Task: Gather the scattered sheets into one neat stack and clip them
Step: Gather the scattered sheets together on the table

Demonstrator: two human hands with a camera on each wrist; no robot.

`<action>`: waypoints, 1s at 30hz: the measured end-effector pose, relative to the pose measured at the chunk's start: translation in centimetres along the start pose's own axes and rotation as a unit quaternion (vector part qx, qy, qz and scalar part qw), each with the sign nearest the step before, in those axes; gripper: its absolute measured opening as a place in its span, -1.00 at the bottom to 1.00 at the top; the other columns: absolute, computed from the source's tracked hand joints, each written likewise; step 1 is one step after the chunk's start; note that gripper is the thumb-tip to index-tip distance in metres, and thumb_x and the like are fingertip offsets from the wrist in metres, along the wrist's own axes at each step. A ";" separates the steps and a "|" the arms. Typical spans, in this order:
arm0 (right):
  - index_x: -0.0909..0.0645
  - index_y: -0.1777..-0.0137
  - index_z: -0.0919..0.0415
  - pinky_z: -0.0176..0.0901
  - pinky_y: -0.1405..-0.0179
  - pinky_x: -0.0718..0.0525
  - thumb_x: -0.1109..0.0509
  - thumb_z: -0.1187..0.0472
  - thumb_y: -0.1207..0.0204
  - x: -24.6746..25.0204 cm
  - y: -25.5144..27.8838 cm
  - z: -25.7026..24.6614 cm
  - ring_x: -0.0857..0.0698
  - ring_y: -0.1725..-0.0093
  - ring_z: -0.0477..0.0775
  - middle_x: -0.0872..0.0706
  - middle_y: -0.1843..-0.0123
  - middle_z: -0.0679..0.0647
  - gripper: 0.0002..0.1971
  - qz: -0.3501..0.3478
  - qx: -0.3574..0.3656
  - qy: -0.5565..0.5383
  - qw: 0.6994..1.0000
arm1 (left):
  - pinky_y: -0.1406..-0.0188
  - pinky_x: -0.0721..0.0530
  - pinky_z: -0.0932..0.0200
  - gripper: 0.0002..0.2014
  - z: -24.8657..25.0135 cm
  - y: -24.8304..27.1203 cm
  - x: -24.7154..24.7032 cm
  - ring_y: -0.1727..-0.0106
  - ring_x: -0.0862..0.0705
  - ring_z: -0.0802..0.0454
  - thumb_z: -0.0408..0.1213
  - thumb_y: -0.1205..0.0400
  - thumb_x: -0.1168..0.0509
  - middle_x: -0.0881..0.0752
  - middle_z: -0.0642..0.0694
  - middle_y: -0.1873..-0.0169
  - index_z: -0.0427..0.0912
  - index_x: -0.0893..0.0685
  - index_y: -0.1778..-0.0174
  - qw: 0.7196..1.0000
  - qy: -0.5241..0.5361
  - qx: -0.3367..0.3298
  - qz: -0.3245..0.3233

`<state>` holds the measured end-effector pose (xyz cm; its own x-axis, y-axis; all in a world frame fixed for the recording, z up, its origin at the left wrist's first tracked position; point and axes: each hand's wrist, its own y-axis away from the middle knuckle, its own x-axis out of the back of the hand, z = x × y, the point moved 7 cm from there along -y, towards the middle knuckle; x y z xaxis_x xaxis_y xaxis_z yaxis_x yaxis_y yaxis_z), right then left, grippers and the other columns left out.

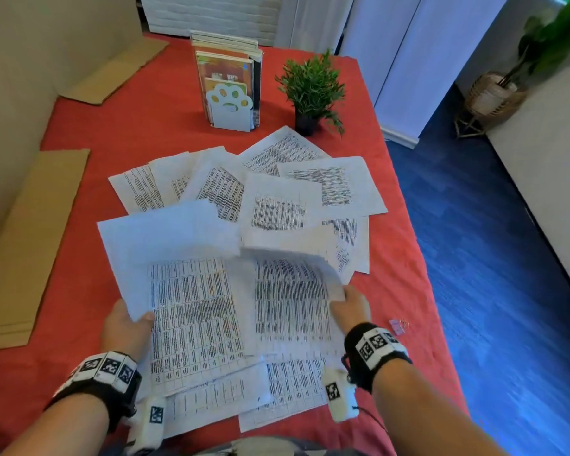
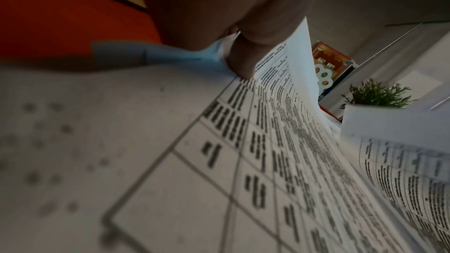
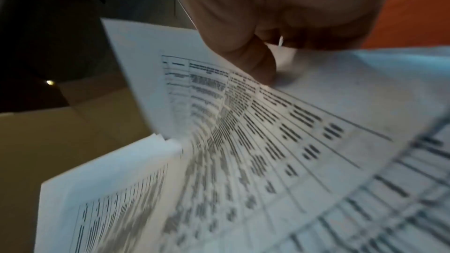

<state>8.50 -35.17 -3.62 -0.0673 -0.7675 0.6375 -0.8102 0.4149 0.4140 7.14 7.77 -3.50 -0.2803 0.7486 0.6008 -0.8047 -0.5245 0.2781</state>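
Several printed sheets (image 1: 277, 205) lie fanned and overlapping across the red tablecloth (image 1: 119, 133). My left hand (image 1: 125, 324) pinches the left edge of a sheet with a table printed on it (image 1: 191, 311), thumb (image 2: 243, 59) on top. My right hand (image 1: 349, 307) pinches the right edge of a curling sheet (image 1: 290, 301), thumb (image 3: 255, 62) pressed on the paper. Both held sheets are lifted above other sheets (image 1: 277, 393) near the front edge. A small binder clip (image 1: 397, 325) lies on the cloth just right of my right wrist.
A paw-shaped bookend with books (image 1: 229, 90) and a small potted plant (image 1: 311, 93) stand behind the papers. Flat cardboard pieces (image 1: 30, 245) lie along the left side. The table's right edge drops to a blue floor (image 1: 491, 258).
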 end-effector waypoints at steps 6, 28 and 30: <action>-0.46 -0.12 0.19 -0.18 0.31 -0.66 -0.29 0.39 -0.46 -2.5 1.0 0.8 -0.68 0.09 0.16 -0.63 0.08 0.11 -0.75 -0.044 -0.022 0.033 0.998 | -0.18 -0.58 -0.11 -0.65 -0.9 0.7 -0.8 -0.12 -0.69 -0.32 -0.49 -0.53 -0.34 -0.70 -0.38 -0.16 -0.32 -0.56 -0.25 1.000 0.003 0.016 -0.019; -0.49 0.08 0.27 -0.17 0.26 -0.48 -0.23 0.44 -0.46 -2.0 -8.5 -7.6 -0.58 0.14 0.15 -0.63 0.19 0.16 -0.89 -0.011 -0.033 -0.031 0.999 | -0.04 -0.47 0.05 -0.64 -0.2 -0.2 1.7 -0.07 -0.59 -0.08 -0.60 -0.57 -0.27 -0.66 -0.28 -0.14 -0.41 -0.54 -0.30 0.990 0.109 0.080 -0.040; -0.42 0.17 0.24 -0.18 0.33 -0.43 -0.21 0.47 -0.46 -2.7 -8.3 -7.6 -0.52 0.15 0.13 -0.50 0.32 0.07 -0.87 -0.023 -0.033 -0.031 0.999 | -0.08 -0.54 0.01 -0.65 -0.1 -0.9 0.7 -0.08 -0.65 -0.12 -0.56 -0.56 -0.30 -0.69 -0.27 -0.17 -0.33 -0.56 -0.28 0.988 0.114 0.079 -0.062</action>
<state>19.82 -32.79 -3.81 -0.0697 -0.8145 0.5760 -0.7733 0.4089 0.4846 7.68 8.79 -3.40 -0.3096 0.8741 0.3743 -0.7532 -0.4657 0.4645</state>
